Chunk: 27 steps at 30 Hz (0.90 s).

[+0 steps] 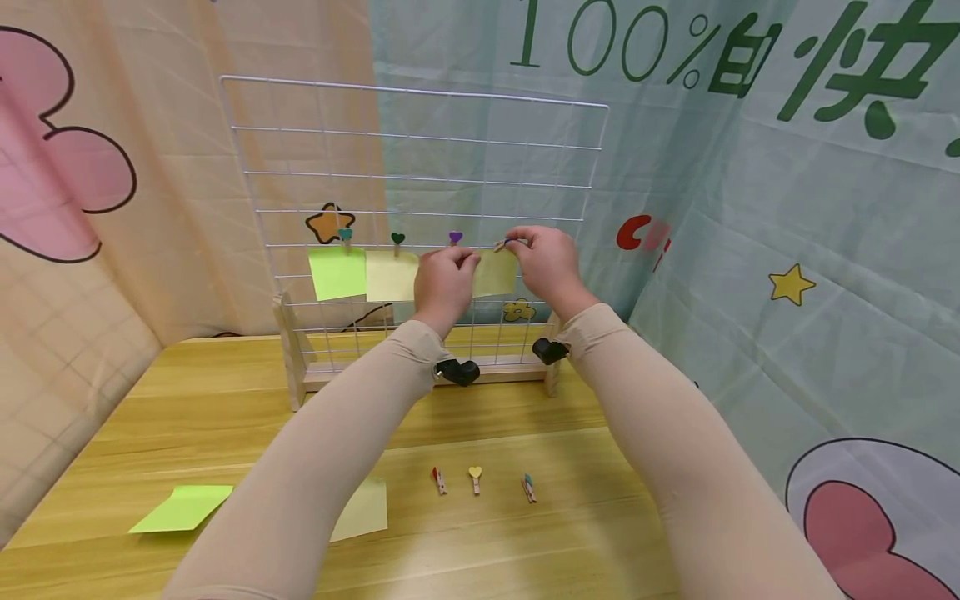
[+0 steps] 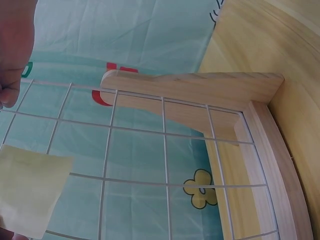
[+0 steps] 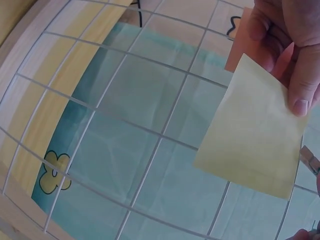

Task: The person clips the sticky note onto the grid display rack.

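My left hand [image 1: 441, 287] pinches a pale yellow sticky note [image 1: 495, 273] by its upper left corner, against the white wire grid [image 1: 420, 90]. At the note's upper right, my right hand [image 1: 551, 265] pinches a small wooden clothespin [image 3: 308, 158], close to the paper edge. Left of these hang a bright green note [image 1: 336, 275] under a teal clothespin [image 1: 345, 235] and another pale yellow note [image 1: 388, 277] under a green-heart clothespin [image 1: 397, 240]. An orange note [image 3: 239, 45] shows behind my left hand in the right wrist view, below a purple-heart clothespin [image 1: 455, 238] seen from the head.
Wooden feet [image 1: 288, 354] hold the grid upright on the wooden table [image 1: 585, 542]. Three loose clothespins, red [image 1: 438, 481], yellow-heart [image 1: 475, 479] and blue [image 1: 528, 488], lie in front. A green note [image 1: 183, 508] and a pale yellow note [image 1: 363, 510] lie at the left. Printed curtains [image 1: 750, 250] surround the table.
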{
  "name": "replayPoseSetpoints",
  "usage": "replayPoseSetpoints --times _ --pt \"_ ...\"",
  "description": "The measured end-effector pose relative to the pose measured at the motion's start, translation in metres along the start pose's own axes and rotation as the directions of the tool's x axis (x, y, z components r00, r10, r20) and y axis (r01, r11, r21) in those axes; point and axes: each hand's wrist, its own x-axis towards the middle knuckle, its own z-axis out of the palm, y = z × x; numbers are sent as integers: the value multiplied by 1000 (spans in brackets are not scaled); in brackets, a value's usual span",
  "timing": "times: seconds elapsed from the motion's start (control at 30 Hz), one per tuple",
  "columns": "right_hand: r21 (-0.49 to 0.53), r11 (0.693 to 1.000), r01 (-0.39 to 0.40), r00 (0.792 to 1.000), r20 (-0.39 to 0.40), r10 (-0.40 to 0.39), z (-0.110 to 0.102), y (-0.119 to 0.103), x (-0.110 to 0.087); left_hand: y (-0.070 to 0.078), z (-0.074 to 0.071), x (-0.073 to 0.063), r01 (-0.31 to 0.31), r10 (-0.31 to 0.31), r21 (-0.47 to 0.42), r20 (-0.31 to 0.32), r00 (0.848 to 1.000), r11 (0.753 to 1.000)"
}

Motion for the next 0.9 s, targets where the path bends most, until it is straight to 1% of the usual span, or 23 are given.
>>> replayPoseSetpoints --times 0.2,0.43,0.9 --pt "-7 1000 -21 1000 12 21 1 -2 2 0 0 -1 -22 22 -9 -10 1000 1000" --pt "-35 999 -26 999 25 27 1 -3 5 -2 0 1 -37 38 3 -18 999 999" --pt "-58 998 -21 998 61 24 2 -5 8 -3 0 1 -41 41 9 -20 999 999"
